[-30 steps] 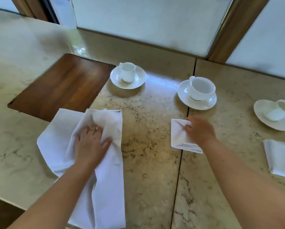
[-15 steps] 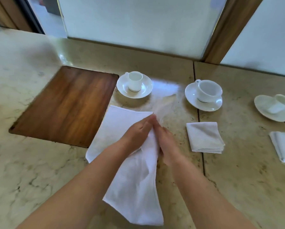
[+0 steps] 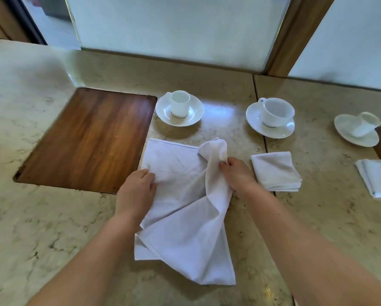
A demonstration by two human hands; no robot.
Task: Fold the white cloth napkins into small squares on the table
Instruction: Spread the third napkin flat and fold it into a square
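- Marble table: fills the view; a seam runs from 12 toward 6 o'clock, right of centre.
- Wooden inset panel: at 10 o'clock, flush in the tabletop.
- Unfolded napkin: white, centre of view, rumpled; far left corner lies flat beside the panel edge, near end trails toward 6 o'clock.
- Left hand: on the napkin's left edge at 9 o'clock of the cloth, fingers curled onto the fabric, gripping it.
- Right hand: fingers clenched around a bunched fold raised off the table, at 2 o'clock of the cloth.
- Folded napkin: small square at 3 o'clock, just beside the right hand.
- Second folded napkin: at the right frame edge.
- Three cups on saucers: 12 o'clock, 1 o'clock, 2 o'clock.
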